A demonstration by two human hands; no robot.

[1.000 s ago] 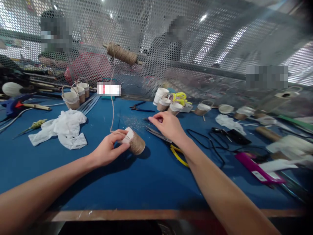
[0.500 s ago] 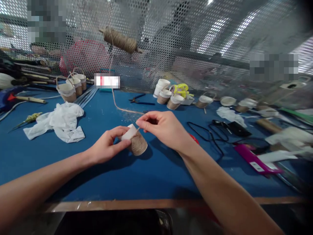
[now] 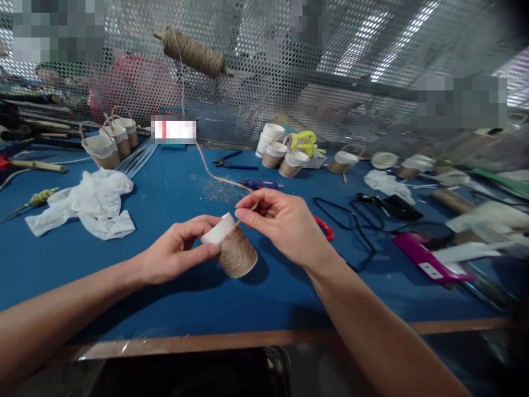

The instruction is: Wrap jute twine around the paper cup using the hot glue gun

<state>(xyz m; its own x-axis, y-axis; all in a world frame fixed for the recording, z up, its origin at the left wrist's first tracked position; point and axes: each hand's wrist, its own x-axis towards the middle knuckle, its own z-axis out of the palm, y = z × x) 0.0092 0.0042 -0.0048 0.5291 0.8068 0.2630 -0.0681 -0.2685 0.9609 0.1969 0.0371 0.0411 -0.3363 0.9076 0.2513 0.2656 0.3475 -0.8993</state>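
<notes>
My left hand grips a white paper cup by its bare rim end, thumb on the near side. Brown twine is wound round the lower part of the cup, which lies tilted with its base toward the lower right. Between the thumb and fingers of my right hand is pinched the twine, just above the wound edge. From there the strand runs back over the table and up to a spool of twine mounted on the perforated metal panel.
Several twine-wrapped cups with handles stand back left, behind a crumpled white cloth. Pliers, more cups and a blue-handled tool lie farther back. Right are a black cable and a purple box.
The cup has turned slightly in my left hand, showing more of its wound side. My right hand stays pinched on the twine. The whole view has shifted slightly.
</notes>
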